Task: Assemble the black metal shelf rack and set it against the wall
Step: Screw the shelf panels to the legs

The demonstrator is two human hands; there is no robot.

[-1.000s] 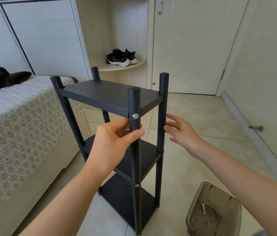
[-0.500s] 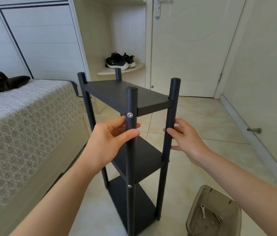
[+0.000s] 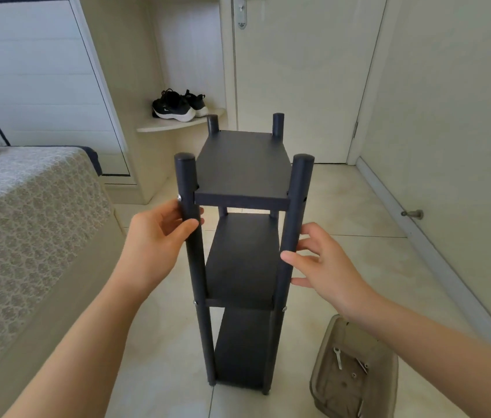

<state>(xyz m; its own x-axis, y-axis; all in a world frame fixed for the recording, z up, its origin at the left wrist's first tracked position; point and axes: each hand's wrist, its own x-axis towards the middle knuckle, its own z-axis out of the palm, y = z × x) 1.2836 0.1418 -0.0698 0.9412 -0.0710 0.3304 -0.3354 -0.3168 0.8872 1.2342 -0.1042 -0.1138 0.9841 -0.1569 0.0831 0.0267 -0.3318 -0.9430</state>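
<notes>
Head view: shelf rack [image 3: 242, 167] stands upright at centre. At nine o'clock left hand [image 3: 156, 236] curls round one post; at three right hand [image 3: 325, 263] cups another loosely. That slack hold risks a twist into the five-o'clock tray [image 3: 322, 369].

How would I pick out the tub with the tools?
Find the black shelf rack standing on the tiled floor. Right of its feet sits a translucent brownish plastic tub. Nothing else on the floor holds a small silver wrench.
</notes>
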